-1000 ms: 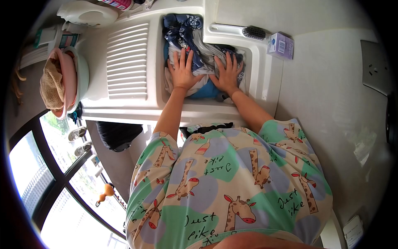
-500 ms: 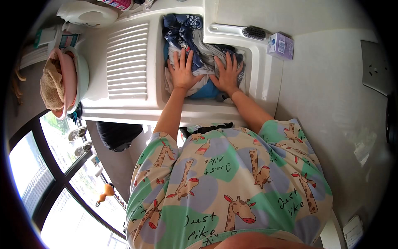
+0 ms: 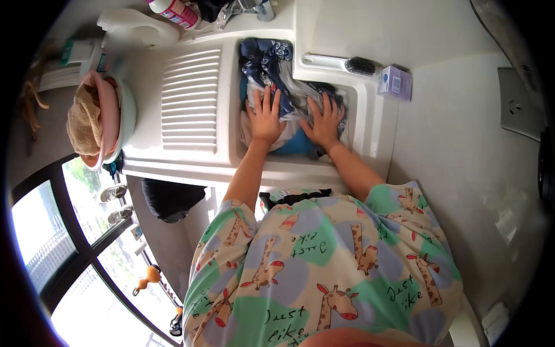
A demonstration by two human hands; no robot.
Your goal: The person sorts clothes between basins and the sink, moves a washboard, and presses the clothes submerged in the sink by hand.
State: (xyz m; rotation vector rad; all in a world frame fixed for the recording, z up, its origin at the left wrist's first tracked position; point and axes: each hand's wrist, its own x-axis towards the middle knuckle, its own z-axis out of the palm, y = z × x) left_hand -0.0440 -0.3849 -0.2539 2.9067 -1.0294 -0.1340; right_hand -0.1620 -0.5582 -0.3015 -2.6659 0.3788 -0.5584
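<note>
My left hand (image 3: 266, 120) lies flat with fingers spread on wet-looking clothes in a white laundry sink (image 3: 370, 118). Beside it, my right hand (image 3: 324, 123) is also spread out, pressing on the right part of the same pile. Under and around the fingers are a navy garment with white print (image 3: 267, 58), a grey-white garment (image 3: 298, 88) and a blue piece of cloth (image 3: 296, 144) close to the front wall. Neither hand grasps anything. The palms hide some of the fabric, and how deep the pile goes cannot be seen.
Left of the basin is a ribbed washboard (image 3: 191, 104). A brush (image 3: 359, 66) and a purple box (image 3: 396, 83) rest at the right. Behind stand a white jug (image 3: 139, 28) and a pink-labelled bottle (image 3: 180, 14). Stacked basins (image 3: 108, 118) hold a brown towel (image 3: 84, 122).
The whole view has shifted, so the sink and hands appear lower and slightly right. Both hands stay spread on the clothes, in nearly the same place.
</note>
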